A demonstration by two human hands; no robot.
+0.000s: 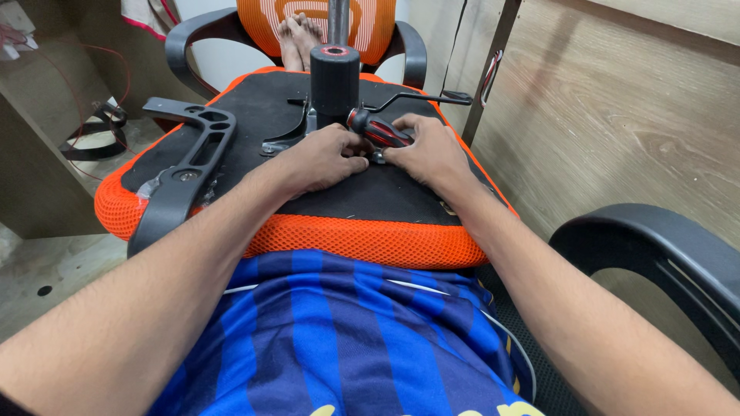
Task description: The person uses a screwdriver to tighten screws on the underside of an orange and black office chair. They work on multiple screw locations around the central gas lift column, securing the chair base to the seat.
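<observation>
An upturned office chair seat (362, 239), orange mesh with a black underside, lies across my lap. A black gas-lift cylinder (334, 77) stands up from its metal mechanism plate. My right hand (428, 150) grips a screwdriver (378, 129) with a red and black handle, tip down at the plate's base. My left hand (327, 158) rests on the black underside right next to it, fingers curled at the screwdriver tip. What lies under the fingertips is hidden.
A black armrest (181, 177) is attached on the seat's left side. A metal lever (420, 97) juts right from the mechanism. Another chair's black arm (655, 239) is at the right. Bare feet (299, 35) rest on an orange chair behind. Wooden panels stand right and left.
</observation>
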